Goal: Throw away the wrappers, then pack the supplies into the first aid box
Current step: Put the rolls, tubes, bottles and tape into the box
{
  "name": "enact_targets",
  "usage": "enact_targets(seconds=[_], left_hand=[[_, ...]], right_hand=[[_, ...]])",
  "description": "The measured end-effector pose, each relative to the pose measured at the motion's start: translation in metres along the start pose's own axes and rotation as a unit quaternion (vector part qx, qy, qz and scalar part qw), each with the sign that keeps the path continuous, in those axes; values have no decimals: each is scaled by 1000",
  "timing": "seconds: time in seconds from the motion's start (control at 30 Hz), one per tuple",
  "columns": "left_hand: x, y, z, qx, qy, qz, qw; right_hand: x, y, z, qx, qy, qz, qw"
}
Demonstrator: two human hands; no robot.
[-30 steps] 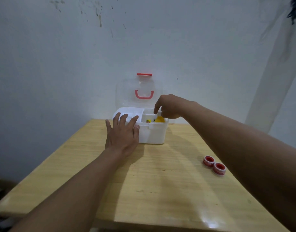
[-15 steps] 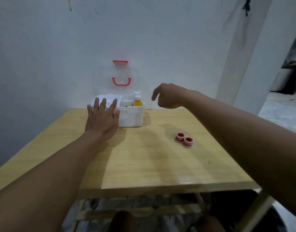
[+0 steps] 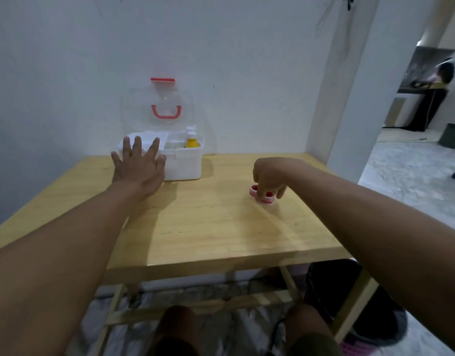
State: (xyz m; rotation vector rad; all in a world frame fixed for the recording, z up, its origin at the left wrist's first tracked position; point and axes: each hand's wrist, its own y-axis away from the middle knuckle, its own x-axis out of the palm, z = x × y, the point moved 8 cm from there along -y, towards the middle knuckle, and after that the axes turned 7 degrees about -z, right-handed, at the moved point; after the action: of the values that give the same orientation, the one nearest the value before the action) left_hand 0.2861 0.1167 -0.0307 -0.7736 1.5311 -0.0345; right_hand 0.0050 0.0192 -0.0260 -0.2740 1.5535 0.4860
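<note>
Currently: wooden table [image 3: 195,227] fills most of the view, its far edge against a white wall [image 3: 67,60]. Table is otherwise bare toward the near edge.

First aid box [image 3: 181,165] is white and sits at the far edge, left of centre. Its clear lid [image 3: 164,104] stands upright against the wall, with a red handle [image 3: 166,112] on it and a red latch [image 3: 162,79] at the top. Inside the box, right compartment: a yellow bottle [image 3: 191,142] stands upright, with a white-capped one just behind it. Left part holds a white tray; its contents can't be made out.

Left hand [image 3: 139,168] lies flat, palm down, fingers spread wide, holding nothing. Fingertips reach over the box's front left rim; the heel of the hand rests on the table just in front of the box.

Right hand [image 3: 270,176] is over the right half of the table, well apart from the box, knuckles up and fingers curled downward. Fingertips touch two red-and-white tape rolls [image 3: 262,195] that sit touching each other on the surface. Fingers are on top of and between the rolls; can't tell if the grip has actually closed on them or if they are only being touched. Neither roll is lifted off the wood.
</note>
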Motion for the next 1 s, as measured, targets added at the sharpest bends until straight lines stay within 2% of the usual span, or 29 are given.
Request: enact_targets(seconds=[0.37, 0.53, 1.0], left_hand=[[-2, 5, 0, 6, 18, -12, 1000], [-11, 9, 8, -9, 48, -55, 997], [-9, 11, 28, 10, 71, -88, 994]], right_hand=[[-12, -1, 23, -73, -23, -60, 995], [-45, -4, 40, -99, -31, -89, 991], [-144, -66, 146, -201, -111, -142, 963]])
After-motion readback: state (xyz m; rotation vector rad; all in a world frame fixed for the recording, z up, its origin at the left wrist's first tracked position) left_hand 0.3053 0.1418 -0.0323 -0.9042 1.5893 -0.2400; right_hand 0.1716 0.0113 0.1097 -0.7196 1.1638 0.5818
